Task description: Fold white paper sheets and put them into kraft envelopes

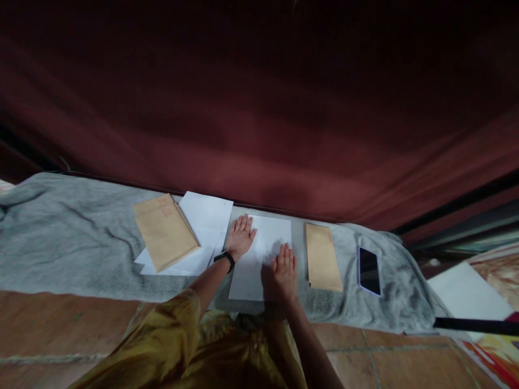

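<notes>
A white sheet of paper (248, 278) lies in front of me on the grey cloth, with a lengthwise line faintly visible down it. My left hand (240, 236) rests flat on its upper left edge, fingers stretched out, a dark band at the wrist. Lower down, at the sheet's right edge, my right hand (285, 270) lies with fingers extended, holding nothing. Just right of that hand sits a narrow brown envelope (323, 256). Left of my left hand are more white sheets (206, 216), partly covered by a stack of brown envelopes (165, 232) with red print.
A phone (369, 272) with a dark screen lies to the right on the grey cloth (81, 237). Behind the cloth rises a dark red surface (259, 135). Brown floor tiles (60, 324) run along the front. A white flat item (470, 297) lies at far right.
</notes>
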Available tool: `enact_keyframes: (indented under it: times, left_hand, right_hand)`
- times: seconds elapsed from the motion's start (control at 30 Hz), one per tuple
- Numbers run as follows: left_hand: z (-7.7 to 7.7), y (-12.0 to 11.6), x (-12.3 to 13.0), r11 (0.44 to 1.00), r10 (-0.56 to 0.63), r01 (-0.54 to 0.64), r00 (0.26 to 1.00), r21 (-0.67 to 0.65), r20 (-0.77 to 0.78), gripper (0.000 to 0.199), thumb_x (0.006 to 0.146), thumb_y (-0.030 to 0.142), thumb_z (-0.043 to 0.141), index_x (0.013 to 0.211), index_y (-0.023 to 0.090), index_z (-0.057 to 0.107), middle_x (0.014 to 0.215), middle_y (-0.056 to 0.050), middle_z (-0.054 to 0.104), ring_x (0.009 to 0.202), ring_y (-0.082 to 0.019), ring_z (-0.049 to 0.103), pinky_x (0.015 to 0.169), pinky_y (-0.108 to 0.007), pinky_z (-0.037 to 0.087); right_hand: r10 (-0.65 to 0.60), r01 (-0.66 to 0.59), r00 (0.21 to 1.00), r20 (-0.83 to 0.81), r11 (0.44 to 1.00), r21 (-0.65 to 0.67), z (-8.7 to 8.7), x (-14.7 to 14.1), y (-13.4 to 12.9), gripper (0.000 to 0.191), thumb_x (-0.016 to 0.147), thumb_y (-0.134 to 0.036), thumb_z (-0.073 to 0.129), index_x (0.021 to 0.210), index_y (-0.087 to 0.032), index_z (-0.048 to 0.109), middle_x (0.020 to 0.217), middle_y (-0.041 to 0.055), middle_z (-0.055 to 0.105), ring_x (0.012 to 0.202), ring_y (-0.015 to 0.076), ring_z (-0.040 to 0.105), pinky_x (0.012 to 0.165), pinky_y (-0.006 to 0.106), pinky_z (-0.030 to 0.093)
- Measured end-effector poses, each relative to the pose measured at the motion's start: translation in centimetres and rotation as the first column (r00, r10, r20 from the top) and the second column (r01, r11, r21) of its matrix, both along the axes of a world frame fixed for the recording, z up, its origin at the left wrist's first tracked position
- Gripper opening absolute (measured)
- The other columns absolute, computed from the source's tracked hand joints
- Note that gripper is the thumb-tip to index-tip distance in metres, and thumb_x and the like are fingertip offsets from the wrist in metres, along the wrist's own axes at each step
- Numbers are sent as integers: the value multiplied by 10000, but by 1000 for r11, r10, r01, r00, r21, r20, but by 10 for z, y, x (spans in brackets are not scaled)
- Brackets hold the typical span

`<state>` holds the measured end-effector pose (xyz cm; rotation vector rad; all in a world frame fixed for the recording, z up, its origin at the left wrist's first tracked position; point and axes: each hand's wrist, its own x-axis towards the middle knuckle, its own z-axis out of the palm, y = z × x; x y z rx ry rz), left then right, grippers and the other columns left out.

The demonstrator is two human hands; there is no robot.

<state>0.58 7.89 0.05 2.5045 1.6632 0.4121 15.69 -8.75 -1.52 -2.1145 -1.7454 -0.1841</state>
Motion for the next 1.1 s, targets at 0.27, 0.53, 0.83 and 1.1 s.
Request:
enact_keyframes:
  times: [0.27, 0.53, 0.83, 1.1]
  left_hand:
    - [11, -53, 10, 995, -65, 57, 993, 78, 102, 601, 1057, 374, 249, 1563, 74, 372, 1610, -172, 404, 1540, -270, 296, 1257, -495, 252]
    - [-2, -165, -11, 926, -375, 372, 926, 68, 37, 581, 1072, 451, 289, 1563, 157, 388, 1606, -112, 434, 1510, -220, 363, 1258, -457, 277]
    - [2, -159, -55, 951, -295, 296, 955, 89, -26, 643, 1047, 543, 335, 1527, 131, 449, 1609, -138, 413, 1523, -253, 338, 1250, -456, 285]
    - [0, -164, -68, 966, -234, 236, 972, 109, -29, 644, 1042, 518, 352, 1529, 106, 439, 1609, -147, 410, 1514, -265, 355, 1255, -453, 287]
  right_hand:
    - [-10, 9, 1000, -24, 999, -31, 7, -46, -42, 552, 1039, -278, 378, 1557, -90, 401, 1556, 221, 473, 1464, 312, 422, 1192, 559, 312]
    - [1, -2, 1000, -15, 996, -85, 0, -37, -44, 559, 1016, -237, 370, 1569, -168, 406, 1602, 151, 431, 1492, 286, 383, 1211, 519, 292]
    - [-50, 48, 998, 34, 997, 58, -8, -15, -59, 592, 1084, -406, 272, 1565, -80, 386, 1573, 207, 456, 1444, 323, 431, 1168, 518, 336]
    - [-80, 78, 994, 79, 996, 38, -8, 5, -83, 583, 1088, -389, 271, 1559, -66, 389, 1544, 220, 490, 1426, 310, 449, 1174, 495, 331]
